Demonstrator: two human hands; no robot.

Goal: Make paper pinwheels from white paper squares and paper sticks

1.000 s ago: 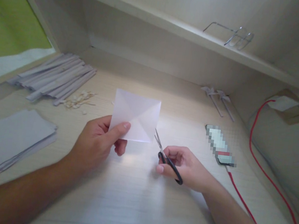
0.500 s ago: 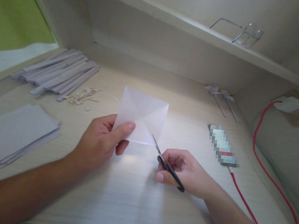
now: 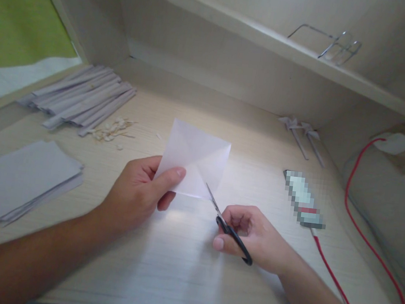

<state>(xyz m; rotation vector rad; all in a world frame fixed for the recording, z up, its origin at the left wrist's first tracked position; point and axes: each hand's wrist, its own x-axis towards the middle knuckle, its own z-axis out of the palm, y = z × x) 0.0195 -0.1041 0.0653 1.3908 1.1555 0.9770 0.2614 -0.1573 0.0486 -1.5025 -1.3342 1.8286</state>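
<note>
A square sheet of white paper (image 3: 202, 157) with diagonal creases is pinched at its lower left edge by my left hand (image 3: 147, 185), thumb on top. My right hand (image 3: 251, 235) grips black-handled scissors (image 3: 228, 228), its fingers around the handle loops. The scissor blades reach over the lower right corner of the paper, pointing along a crease toward the centre. Whether the blades are fully closed there I cannot tell. Both hands are above the desk.
At the left lie a stack of white paper (image 3: 24, 175), several rolled paper sticks (image 3: 81, 94) and small pale-tipped pieces (image 3: 112, 129). Two paper pinwheels (image 3: 293, 125) lie at the back right. A phone (image 3: 303, 197) with a red cable (image 3: 333, 272) is on the right; glasses (image 3: 333, 45) rest on the shelf.
Everything has shifted very slightly in view. The paper is tilted a little differently, and the scissors remain at its lower right corner. Both hands keep their grips.
</note>
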